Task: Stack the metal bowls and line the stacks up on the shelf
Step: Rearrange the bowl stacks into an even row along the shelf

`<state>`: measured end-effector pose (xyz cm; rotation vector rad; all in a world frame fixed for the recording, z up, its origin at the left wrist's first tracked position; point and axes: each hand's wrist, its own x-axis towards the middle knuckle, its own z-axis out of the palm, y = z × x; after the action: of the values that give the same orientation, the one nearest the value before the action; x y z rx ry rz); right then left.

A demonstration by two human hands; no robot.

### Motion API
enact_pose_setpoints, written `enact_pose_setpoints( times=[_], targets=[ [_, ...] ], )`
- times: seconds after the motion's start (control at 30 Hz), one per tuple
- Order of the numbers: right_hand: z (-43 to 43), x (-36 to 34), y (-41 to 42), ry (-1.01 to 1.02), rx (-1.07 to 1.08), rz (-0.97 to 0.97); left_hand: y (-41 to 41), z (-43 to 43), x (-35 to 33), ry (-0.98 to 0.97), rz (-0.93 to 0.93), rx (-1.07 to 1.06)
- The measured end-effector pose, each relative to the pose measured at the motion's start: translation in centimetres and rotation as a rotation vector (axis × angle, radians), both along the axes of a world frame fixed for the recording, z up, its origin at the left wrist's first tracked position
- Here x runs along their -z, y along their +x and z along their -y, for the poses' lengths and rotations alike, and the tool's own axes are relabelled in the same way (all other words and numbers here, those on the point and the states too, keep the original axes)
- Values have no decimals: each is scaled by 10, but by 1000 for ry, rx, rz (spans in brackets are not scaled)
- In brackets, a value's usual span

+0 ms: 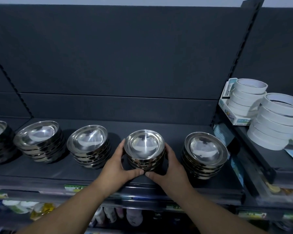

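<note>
Metal bowl stack (145,149) gripped from both sides, lower centre of the frame.
The left hand (118,164) and the right hand (170,168) curl around its sides, with the thumbs almost meeting at its front base; it stands on the shelf (57,173). One neighbour stack (205,154) is near on the right and three more stacks (89,146) run to the left edge. I judge this is the lining-up step. The next move calls for a gentle, level slide until it matches the row, without tipping the bowls.
</note>
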<state>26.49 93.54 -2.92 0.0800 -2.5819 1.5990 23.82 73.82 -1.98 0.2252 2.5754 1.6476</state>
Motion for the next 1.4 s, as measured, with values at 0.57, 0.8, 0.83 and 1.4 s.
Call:
enact_pose_setpoints(
  times=[0.57,0.8,0.83,1.4],
  targets=[
    [0,-5,-1,6,-6,-47,-1,3,-1,66,8,-3],
    [0,-3,-1,-11,-3,-34,-1,2,3,112,12,26],
    [-1,-3,-1,-6,0,-39,-1,1,4,125,14,28],
    [-4,-16,0,31,15,-143,-2,2,-6,110,16,15]
  ],
)
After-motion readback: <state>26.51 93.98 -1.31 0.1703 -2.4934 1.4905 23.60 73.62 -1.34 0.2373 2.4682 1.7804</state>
